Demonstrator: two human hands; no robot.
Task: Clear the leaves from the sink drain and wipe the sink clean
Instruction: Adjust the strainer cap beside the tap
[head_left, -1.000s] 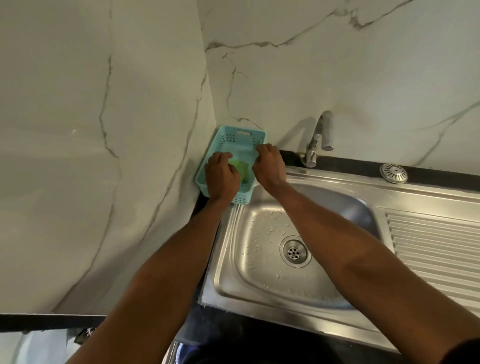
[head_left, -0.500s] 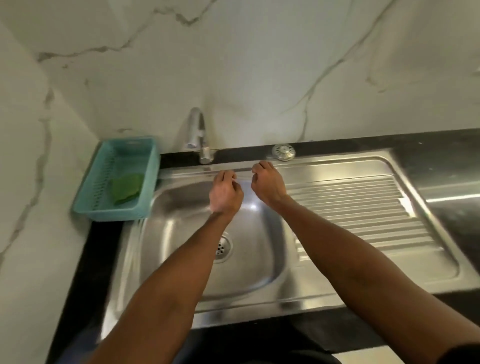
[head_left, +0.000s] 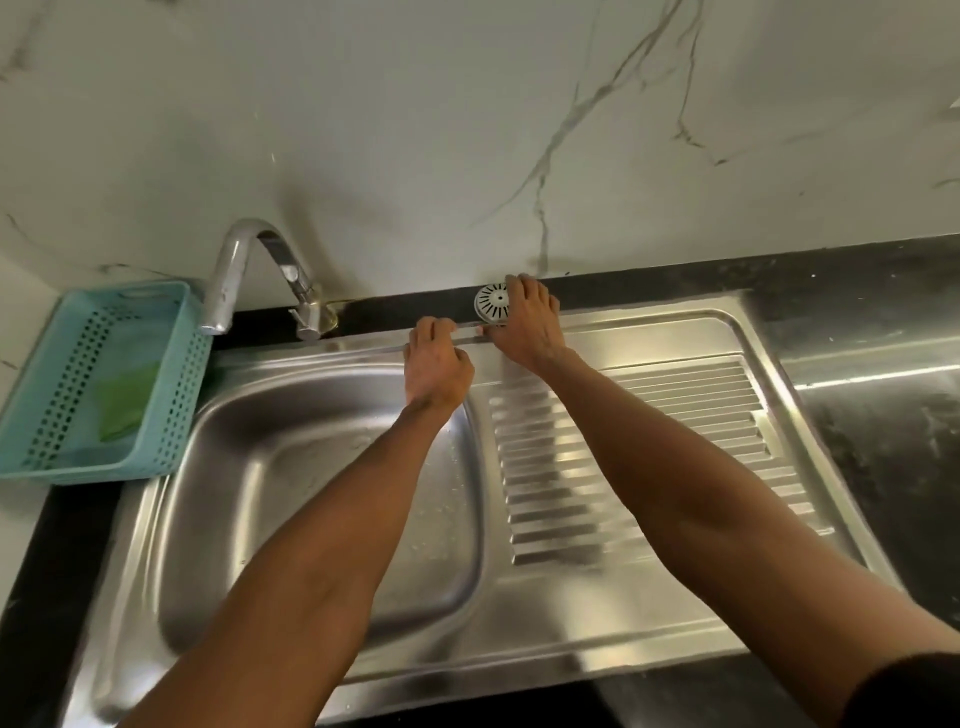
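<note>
Leaf part looks done: the leaves (head_left: 124, 400) are lying in the teal basket (head_left: 171, 395) on the worktop (head_left: 883, 457) left of the sink (head_left: 519, 613), and no leaf shows in the basin, though the left arm hides the drain itself, so I can't swear the hole is clear.

What's left, I'd say, is putting the strainer (head_left: 491, 302) back and the wiping; no cloth or sponge shows anywhere.

The strainer sits on the black strip behind the sink rim, near the wall. It's a small round silvery cap with radial slots.

Right hand (head_left: 530, 325) is on it, fingers curled over its right edge; grip looks like it's closing on it, but I can't tell if it's lifted. Left hand (head_left: 436, 364) rests on the back rim just beside, fingers loosely bent, holding nothing.

The basin has a few water drops, otherwise shiny.
</note>
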